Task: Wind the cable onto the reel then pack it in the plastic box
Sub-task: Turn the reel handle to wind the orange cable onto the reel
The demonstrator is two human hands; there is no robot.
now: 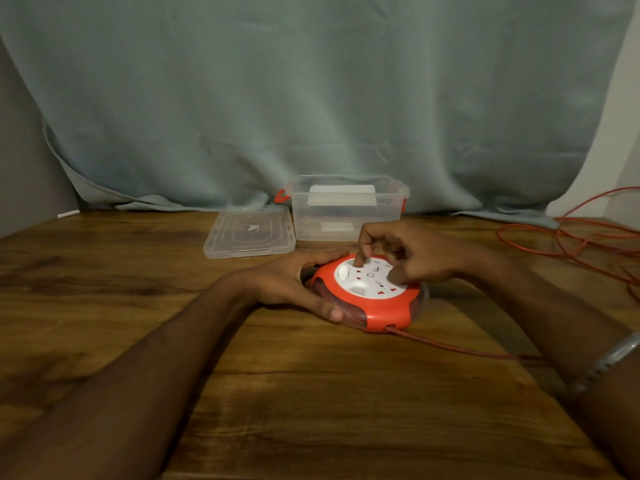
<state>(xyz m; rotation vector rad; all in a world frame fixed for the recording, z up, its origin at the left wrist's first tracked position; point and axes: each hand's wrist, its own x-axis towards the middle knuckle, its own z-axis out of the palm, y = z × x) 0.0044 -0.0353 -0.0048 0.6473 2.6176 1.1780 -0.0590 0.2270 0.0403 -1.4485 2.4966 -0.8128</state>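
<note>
A round red cable reel (388, 311) with a white socket face lies flat on the wooden table (311, 403). My left hand (294, 282) grips its left rim, thumb at the front edge. My right hand (405, 252) rests on the white face, a fingertip pressed into it near the far side. The red cable (460, 348) leaves the reel's front right opening, runs right under my right forearm, and lies in loose loops at the far right (571, 240). The clear plastic box (346, 209) stands open just behind the reel.
The box's clear lid (251, 232) lies flat to the left of the box. A grey-green curtain (311, 98) hangs behind the table and drapes onto its back edge. A metal bracelet (613, 356) circles my right wrist.
</note>
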